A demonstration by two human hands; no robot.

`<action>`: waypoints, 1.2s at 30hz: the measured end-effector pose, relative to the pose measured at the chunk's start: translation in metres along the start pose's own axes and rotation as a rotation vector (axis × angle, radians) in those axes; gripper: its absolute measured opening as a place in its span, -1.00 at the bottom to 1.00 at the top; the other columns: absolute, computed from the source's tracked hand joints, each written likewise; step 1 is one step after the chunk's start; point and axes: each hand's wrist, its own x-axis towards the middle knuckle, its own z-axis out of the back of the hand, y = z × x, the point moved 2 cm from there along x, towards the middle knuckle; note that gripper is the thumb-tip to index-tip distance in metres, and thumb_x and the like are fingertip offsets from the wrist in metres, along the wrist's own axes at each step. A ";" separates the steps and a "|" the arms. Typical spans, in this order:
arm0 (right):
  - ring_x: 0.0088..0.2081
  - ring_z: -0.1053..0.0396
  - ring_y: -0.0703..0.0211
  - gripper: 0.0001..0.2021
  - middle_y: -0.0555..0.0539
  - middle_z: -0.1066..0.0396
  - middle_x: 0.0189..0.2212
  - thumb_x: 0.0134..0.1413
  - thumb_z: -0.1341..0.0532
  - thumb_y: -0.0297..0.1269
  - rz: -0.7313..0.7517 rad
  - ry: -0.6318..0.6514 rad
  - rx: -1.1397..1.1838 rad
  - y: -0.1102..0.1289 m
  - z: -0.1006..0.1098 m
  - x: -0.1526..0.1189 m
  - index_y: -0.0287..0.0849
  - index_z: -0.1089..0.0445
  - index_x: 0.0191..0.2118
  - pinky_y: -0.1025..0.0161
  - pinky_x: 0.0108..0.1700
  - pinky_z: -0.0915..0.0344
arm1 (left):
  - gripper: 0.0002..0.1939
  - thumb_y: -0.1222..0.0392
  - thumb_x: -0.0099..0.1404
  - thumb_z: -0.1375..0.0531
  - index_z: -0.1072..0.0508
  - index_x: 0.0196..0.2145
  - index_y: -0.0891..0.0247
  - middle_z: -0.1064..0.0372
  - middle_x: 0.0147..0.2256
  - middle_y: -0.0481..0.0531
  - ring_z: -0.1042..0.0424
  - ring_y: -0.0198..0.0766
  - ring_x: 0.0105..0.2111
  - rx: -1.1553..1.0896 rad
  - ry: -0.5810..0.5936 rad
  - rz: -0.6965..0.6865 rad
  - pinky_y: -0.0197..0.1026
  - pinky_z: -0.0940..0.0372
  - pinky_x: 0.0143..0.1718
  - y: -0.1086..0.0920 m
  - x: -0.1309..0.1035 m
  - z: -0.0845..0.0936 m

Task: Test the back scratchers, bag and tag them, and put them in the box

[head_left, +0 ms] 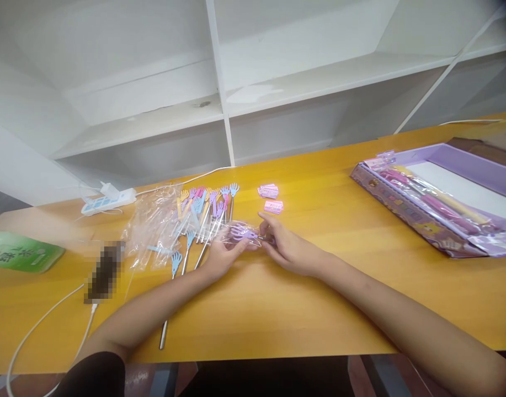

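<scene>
Between my two hands is a purple back scratcher (241, 231) with a hand-shaped head, partly inside a clear plastic sleeve. My left hand (225, 258) is closed on the sleeve and the scratcher's head. My right hand (288, 242) pinches the dark end of its rod, near the sleeve's mouth. Left of my hands lies a pile of back scratchers (201, 207) in blue, purple, yellow and pink with metal rods. Two blue-headed ones, one a loose blue back scratcher (176, 262), lie nearer to me. Clear plastic sleeves (151, 220) are heaped beside the pile.
Two small stacks of pink cards (273, 207) lie beyond my hands. At right stands a purple box (426, 234) holding bagged back scratchers. A power strip (108, 202), a green packet (25, 252) and a cabled, blurred-out device (105, 273) are at left. White shelves (302, 99) rise behind.
</scene>
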 end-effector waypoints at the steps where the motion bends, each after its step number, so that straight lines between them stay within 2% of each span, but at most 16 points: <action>1: -0.27 -0.43 0.13 -0.25 -0.20 -0.40 0.00 0.43 -0.08 -0.31 -0.009 0.019 -0.001 0.000 0.002 0.000 -0.03 0.36 0.53 0.14 -0.19 -0.43 | -0.51 0.01 0.32 -0.40 -0.40 0.10 0.20 -0.59 0.02 0.18 -0.66 -0.04 -0.06 0.003 -0.017 -0.017 0.07 -0.58 0.03 -0.001 0.001 0.000; 4: -0.37 -0.42 0.15 -0.27 -0.13 -0.48 -0.11 0.40 -0.14 -0.26 -0.080 0.094 -0.066 -0.006 0.009 0.001 -0.07 0.27 0.51 0.21 -0.28 -0.34 | -0.58 -0.01 0.34 -0.38 -0.41 0.03 0.23 -0.61 0.00 0.20 -0.67 -0.06 -0.10 0.008 -0.100 -0.091 0.05 -0.60 -0.03 -0.004 0.005 0.005; 7: -0.42 -0.39 0.16 -0.48 -0.08 -0.49 -0.21 0.43 -0.10 -0.23 -0.147 0.107 -0.139 -0.019 0.018 0.001 -0.11 0.04 0.38 0.24 -0.34 -0.25 | -0.61 -0.02 0.37 -0.36 -0.42 0.00 0.25 -0.61 -0.02 0.20 -0.67 -0.08 -0.13 -0.004 -0.229 -0.186 0.05 -0.60 -0.05 -0.007 0.012 0.011; 11: -0.41 -0.35 0.16 -0.81 -0.04 -0.44 -0.28 0.44 -0.09 -0.19 -0.179 0.005 -0.106 -0.035 0.024 0.002 -0.09 -0.16 0.06 0.23 -0.34 -0.22 | -0.61 -0.03 0.36 -0.37 -0.42 0.00 0.22 -0.60 -0.07 0.12 -0.66 -0.14 -0.15 -0.006 -0.294 -0.243 0.01 -0.58 -0.06 -0.009 0.016 0.015; 13: -0.43 -0.27 0.18 -0.88 -0.01 -0.38 -0.33 0.42 -0.12 -0.18 -0.160 -0.060 -0.077 -0.037 0.025 0.003 -0.06 -0.17 -0.07 0.23 -0.35 -0.21 | -0.62 -0.03 0.33 -0.39 -0.43 -0.05 0.23 -0.61 -0.15 0.08 -0.65 -0.15 -0.20 0.020 -0.286 -0.239 -0.01 -0.57 -0.09 -0.009 0.016 0.015; 16: -0.35 -0.26 0.14 -0.91 -0.05 -0.32 -0.28 0.37 -0.15 -0.25 -0.026 -0.163 -0.042 -0.029 0.025 0.006 -0.05 -0.19 -0.16 0.18 -0.28 -0.26 | -0.65 -0.01 0.28 -0.42 -0.44 -0.16 0.24 -0.58 -0.33 0.01 -0.62 -0.19 -0.33 0.059 -0.290 -0.233 -0.05 -0.55 -0.15 -0.006 0.016 0.016; 19: -0.25 -0.29 0.08 -0.94 -0.11 -0.28 -0.20 0.36 -0.14 -0.33 0.091 -0.240 -0.002 -0.017 0.021 0.007 -0.04 -0.21 -0.14 0.13 -0.22 -0.31 | -0.66 0.03 0.26 -0.43 -0.41 -0.21 0.24 -0.55 -0.37 -0.02 -0.59 -0.21 -0.36 0.090 -0.300 -0.214 -0.08 -0.52 -0.18 -0.006 0.017 0.017; 22: -0.24 -0.29 0.09 -0.90 -0.14 -0.25 -0.14 0.38 -0.11 -0.39 0.106 -0.235 0.035 -0.006 0.010 0.005 -0.03 -0.23 -0.08 0.16 -0.27 -0.32 | -0.65 0.03 0.24 -0.44 -0.40 -0.23 0.25 -0.55 -0.37 0.01 -0.60 -0.20 -0.35 0.113 -0.285 -0.171 -0.09 -0.51 -0.18 -0.006 0.017 0.017; 24: -0.24 -0.31 0.10 -0.87 -0.16 -0.25 -0.11 0.40 -0.09 -0.41 0.120 -0.219 0.042 0.002 0.000 0.003 -0.03 -0.23 -0.04 0.17 -0.28 -0.35 | -0.62 0.03 0.22 -0.45 -0.38 -0.20 0.24 -0.55 -0.35 0.00 -0.60 -0.19 -0.36 0.088 -0.203 -0.138 -0.08 -0.51 -0.18 -0.004 0.014 0.013; 27: -0.16 -0.36 0.07 -0.83 -0.16 -0.25 -0.10 0.41 -0.08 -0.44 0.179 -0.227 0.007 0.013 -0.012 0.001 -0.03 -0.24 0.00 0.13 -0.19 -0.42 | -0.58 0.06 0.23 -0.46 -0.35 -0.13 0.20 -0.54 -0.29 -0.01 -0.60 -0.20 -0.33 0.061 -0.022 -0.086 -0.07 -0.51 -0.16 0.000 0.008 0.003; 29: -0.15 -0.38 0.08 -0.82 -0.15 -0.26 -0.11 0.42 -0.09 -0.44 0.220 -0.223 -0.020 0.019 -0.017 0.000 -0.02 -0.24 0.01 0.12 -0.15 -0.46 | -0.58 0.05 0.22 -0.47 -0.36 -0.13 0.20 -0.52 -0.26 0.00 -0.59 -0.20 -0.28 0.081 0.030 -0.076 -0.10 -0.49 -0.14 0.002 0.005 -0.002; 33: -0.17 -0.40 0.10 -0.75 -0.16 -0.27 -0.08 0.39 -0.14 -0.42 0.281 -0.202 -0.038 0.020 -0.017 -0.001 -0.01 -0.21 0.09 0.16 -0.21 -0.50 | -0.50 0.02 0.17 -0.50 -0.36 -0.09 0.20 -0.50 -0.22 0.00 -0.57 -0.22 -0.23 0.099 -0.043 -0.118 -0.15 -0.47 -0.12 0.001 0.005 0.000; 36: -0.20 -0.40 0.12 -0.68 -0.19 -0.28 -0.06 0.35 -0.16 -0.44 0.300 -0.197 -0.030 0.016 -0.010 -0.001 -0.02 -0.21 0.14 0.19 -0.27 -0.50 | -0.50 0.01 0.22 -0.46 -0.32 -0.04 0.18 -0.48 -0.29 -0.06 -0.56 -0.26 -0.33 0.056 -0.094 -0.133 -0.15 -0.48 -0.19 -0.001 0.010 0.007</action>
